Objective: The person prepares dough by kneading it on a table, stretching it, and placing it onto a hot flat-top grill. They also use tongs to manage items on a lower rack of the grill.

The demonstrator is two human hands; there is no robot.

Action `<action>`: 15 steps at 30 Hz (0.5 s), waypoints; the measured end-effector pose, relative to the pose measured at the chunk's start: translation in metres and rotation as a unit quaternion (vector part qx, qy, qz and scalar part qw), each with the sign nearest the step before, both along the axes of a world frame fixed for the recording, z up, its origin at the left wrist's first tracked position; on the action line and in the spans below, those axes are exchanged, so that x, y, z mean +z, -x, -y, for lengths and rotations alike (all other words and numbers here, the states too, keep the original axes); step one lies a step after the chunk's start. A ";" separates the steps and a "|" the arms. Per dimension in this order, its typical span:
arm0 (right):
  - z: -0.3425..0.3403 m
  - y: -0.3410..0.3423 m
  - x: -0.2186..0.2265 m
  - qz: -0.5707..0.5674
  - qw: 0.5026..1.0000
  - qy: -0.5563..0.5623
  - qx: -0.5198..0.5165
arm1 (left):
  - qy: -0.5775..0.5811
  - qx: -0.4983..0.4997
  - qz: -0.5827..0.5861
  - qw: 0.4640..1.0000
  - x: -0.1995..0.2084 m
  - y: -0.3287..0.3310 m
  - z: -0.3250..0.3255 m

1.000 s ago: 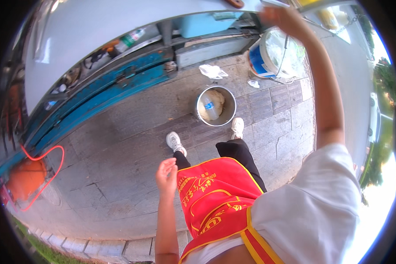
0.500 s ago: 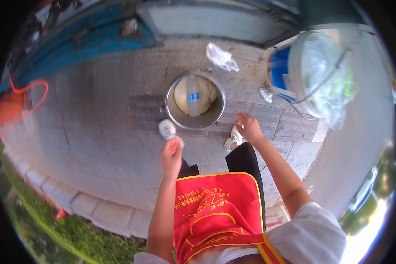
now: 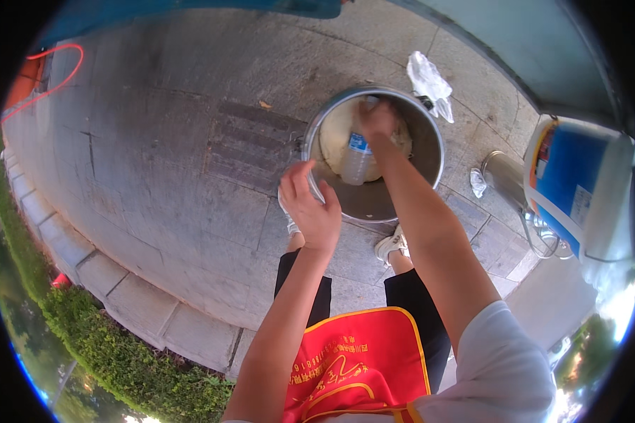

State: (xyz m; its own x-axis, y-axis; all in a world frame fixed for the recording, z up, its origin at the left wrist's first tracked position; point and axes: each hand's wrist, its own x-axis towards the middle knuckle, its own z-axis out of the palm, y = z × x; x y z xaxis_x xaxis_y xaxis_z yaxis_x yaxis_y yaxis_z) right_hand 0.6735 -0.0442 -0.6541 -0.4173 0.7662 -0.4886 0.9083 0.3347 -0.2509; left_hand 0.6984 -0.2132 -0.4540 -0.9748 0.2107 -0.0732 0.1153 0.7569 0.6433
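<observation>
A wide round metal pot stands on the pavement in front of my feet. In it sits a large pale mass that looks like dough. A clear plastic bottle with a blue label lies on this mass, tilted across it. My right hand reaches into the pot and overlaps the bottle's upper end. Its fingers are blurred, so whether they grip the bottle is unclear. Near the pot's left front rim, my left hand is open with fingers spread, holding nothing.
A crumpled white plastic bag lies beyond the pot. At the right stand a metal cylinder and a blue and white bucket. A raised kerb borders a hedge at the lower left. A red hose curves at the upper left.
My right hand has moved from beside the pot into it, onto the bottle's upper end. My left hand has come up to the rim and opened. The view has turned and come closer.
</observation>
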 end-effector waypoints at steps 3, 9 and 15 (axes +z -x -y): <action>-0.011 0.022 0.000 0.085 0.988 0.051 -0.122 | 0.040 0.025 -0.028 0.999 -0.022 0.013 0.009; -0.007 0.022 -0.002 0.043 0.991 0.002 -0.125 | -0.025 0.072 -0.004 0.997 -0.064 0.028 -0.005; -0.022 0.002 0.003 -0.049 0.988 0.055 -0.138 | 0.002 0.055 0.049 0.997 -0.062 0.029 -0.012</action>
State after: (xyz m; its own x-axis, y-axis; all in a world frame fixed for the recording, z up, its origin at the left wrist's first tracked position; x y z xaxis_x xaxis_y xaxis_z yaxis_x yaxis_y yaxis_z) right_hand 0.6715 -0.0219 -0.6511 -0.2499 0.8018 -0.5428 0.9304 0.0437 -0.3639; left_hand 0.6695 -0.2014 -0.5164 -0.9801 0.1026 -0.1697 -0.0315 0.7644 0.6439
